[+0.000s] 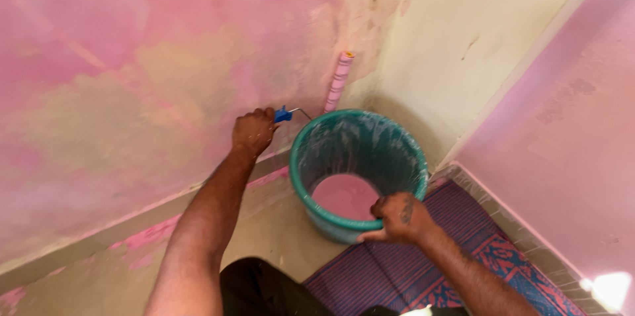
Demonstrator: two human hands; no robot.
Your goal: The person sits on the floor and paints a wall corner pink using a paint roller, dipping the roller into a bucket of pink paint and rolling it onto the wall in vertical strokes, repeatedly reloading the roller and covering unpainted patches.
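My left hand (pixel 253 130) grips the blue handle (pixel 283 115) of a paint roller. Its pink-soaked sleeve (pixel 338 82) stands upright against the patchy pink wall (pixel 132 58), near the room's corner. My right hand (pixel 399 217) is closed on the near rim of a green bucket (pixel 397 157). The bucket stands on the floor, tilted slightly toward me, with pink paint (pixel 344 195) pooled in its bottom and paint smears on its inner wall.
A cream, unpainted wall (pixel 463 38) meets the pink one at the corner behind the bucket. Another pink wall (pixel 569 144) runs along the right. A purple woven mat with red and blue patterns (pixel 423 270) lies under my right arm. Pink splashes mark the tan floor (pixel 152 236).
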